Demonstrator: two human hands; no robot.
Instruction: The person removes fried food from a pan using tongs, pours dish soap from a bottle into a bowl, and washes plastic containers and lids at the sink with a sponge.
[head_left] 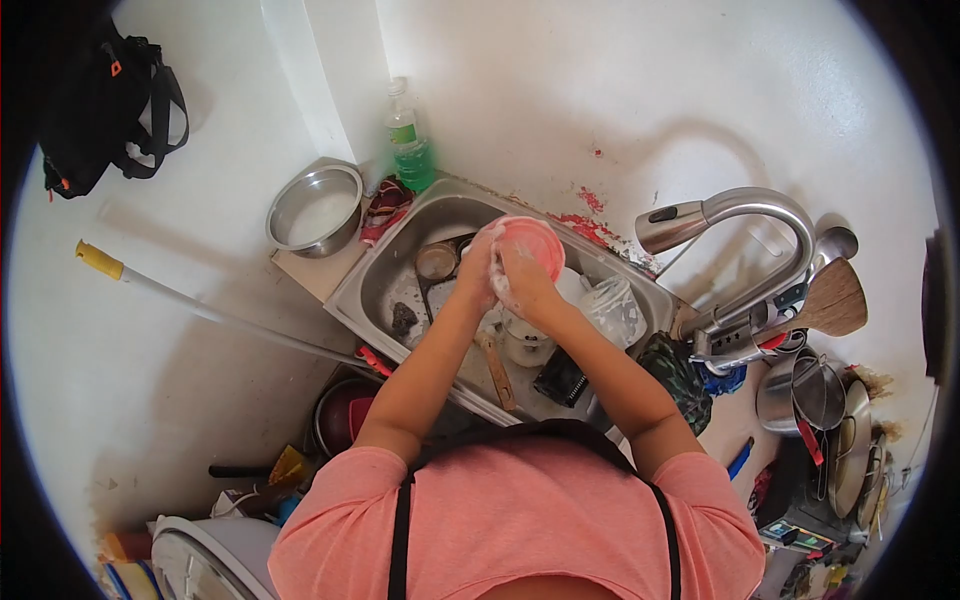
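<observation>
Over the steel sink [345,297] I hold a round pink plastic bowl [540,240] coated with suds. My left hand [479,268] grips its near left side. Against the bowl is my right hand [520,275], fingers closed and foamy; what they hold, if anything, is hidden. Below lie soapy dishes, among them a clear plastic container [612,308], a wooden handle [496,372], a black item [561,379] and a round brown-toned cup [436,261]. A dark scouring pad [403,318] rests on the sink's left side.
A curved faucet [765,203] rises at the right, beside a utensil holder with a wooden spatula [835,300]. Left of the sink stand a steel bowl [315,212] and a bottle of green liquid [410,150]. A long-handled pole [215,315] leans at the left.
</observation>
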